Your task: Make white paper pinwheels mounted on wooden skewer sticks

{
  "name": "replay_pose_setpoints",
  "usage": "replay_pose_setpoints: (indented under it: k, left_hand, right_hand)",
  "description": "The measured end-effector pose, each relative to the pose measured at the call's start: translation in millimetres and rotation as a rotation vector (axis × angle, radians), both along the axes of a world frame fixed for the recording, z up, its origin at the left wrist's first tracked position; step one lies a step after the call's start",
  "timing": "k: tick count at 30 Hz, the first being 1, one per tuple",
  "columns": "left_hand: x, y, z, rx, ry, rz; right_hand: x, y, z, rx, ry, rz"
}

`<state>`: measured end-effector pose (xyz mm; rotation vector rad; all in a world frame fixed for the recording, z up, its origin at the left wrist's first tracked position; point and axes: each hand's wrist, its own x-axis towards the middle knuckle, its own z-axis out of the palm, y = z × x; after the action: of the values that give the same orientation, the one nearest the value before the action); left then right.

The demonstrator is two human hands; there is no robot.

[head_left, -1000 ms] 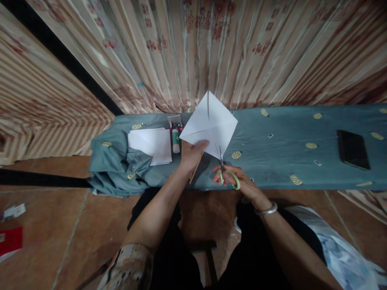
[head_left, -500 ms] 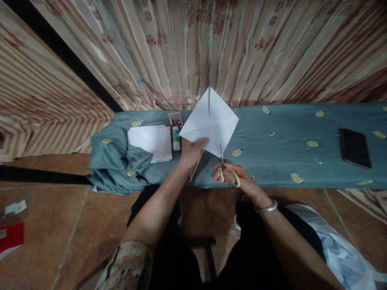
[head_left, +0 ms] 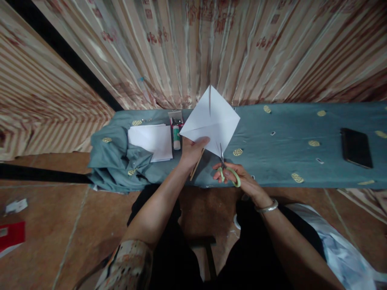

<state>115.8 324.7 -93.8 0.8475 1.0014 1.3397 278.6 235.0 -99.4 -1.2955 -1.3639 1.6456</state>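
Note:
My left hand (head_left: pixel 193 151) grips a white square of paper (head_left: pixel 216 117) by its lower left side, thumb on top. The paper is turned corner-up, with a slit running down from its top corner and fold lines across it. In my right hand (head_left: pixel 234 171) is a pair of scissors (head_left: pixel 229 176) with light green handles, fingers in the loops. The blades are at the paper's bottom corner, pointing up toward its middle. Beneath my left hand a thin wooden stick (head_left: pixel 196 166) sticks out, partly hidden.
A stack of white paper (head_left: pixel 154 141) lies left on the green cloth (head_left: pixel 281 149), beside a glue stick (head_left: pixel 176 137) and a small open box (head_left: pixel 175 117) of shiny bits. Far right lies a black phone (head_left: pixel 356 148). A striped curtain (head_left: pixel 181 52) hangs behind.
Hands, paper and scissors hold almost the same position. The whole view has shifted very slightly.

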Motion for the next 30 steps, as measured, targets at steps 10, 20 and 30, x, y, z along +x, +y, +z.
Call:
replay_pose_setpoints:
  k: [10,20,30]
  left_hand:
    - [-1.0,-0.7,1.8,-0.010,-0.003,-0.003]
    - [-2.7,1.7,0.1,-0.013,-0.014,0.008]
    - [-5.2,0.9,0.6,-0.029,-0.023,0.003]
  right_hand:
    - [-0.9,1.1,-5.1,-0.028,0.045,-0.017]
    - [-0.9,1.8,-10.0,-0.033,0.065,-0.031]
    - [-5.0,1.3,-6.1,-0.014,0.067,-0.042]
